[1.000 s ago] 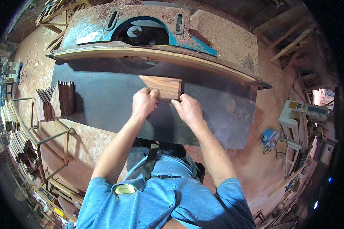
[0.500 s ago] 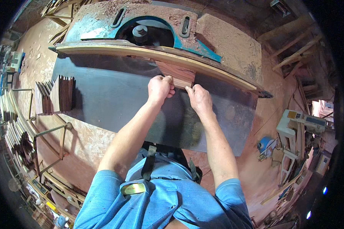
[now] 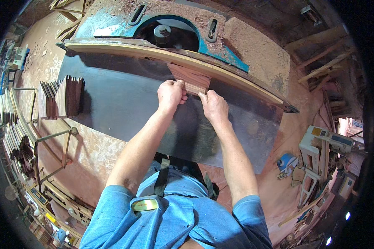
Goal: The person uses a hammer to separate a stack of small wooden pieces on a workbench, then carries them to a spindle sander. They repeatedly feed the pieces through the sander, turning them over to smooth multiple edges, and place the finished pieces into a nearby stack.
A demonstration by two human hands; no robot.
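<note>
A reddish-brown striped piece of wood (image 3: 194,78) lies on the dark metal machine table (image 3: 124,110), its far edge against the long wooden fence (image 3: 232,72). My left hand (image 3: 171,94) is closed at the piece's near left corner, fingers curled and thumb on the wood. At the near right corner, my right hand (image 3: 215,106) pinches the piece between thumb and curled fingers. Behind the fence, a round spindle (image 3: 162,35) sits in a dark opening of the teal machine housing (image 3: 191,25). Any cutter where the wood meets the fence is hidden.
Stacked brown wood pieces (image 3: 70,97) stand at the table's left end. Further left, a metal rack (image 3: 54,139) holds several rows of similar pieces. Sawdust covers the machine top (image 3: 257,52). A pale machine (image 3: 313,145) and a blue object (image 3: 287,162) are on the right.
The piece of wood and both my hands have slid a little left along the fence. The whole view has shifted slightly. My grip looks the same.
</note>
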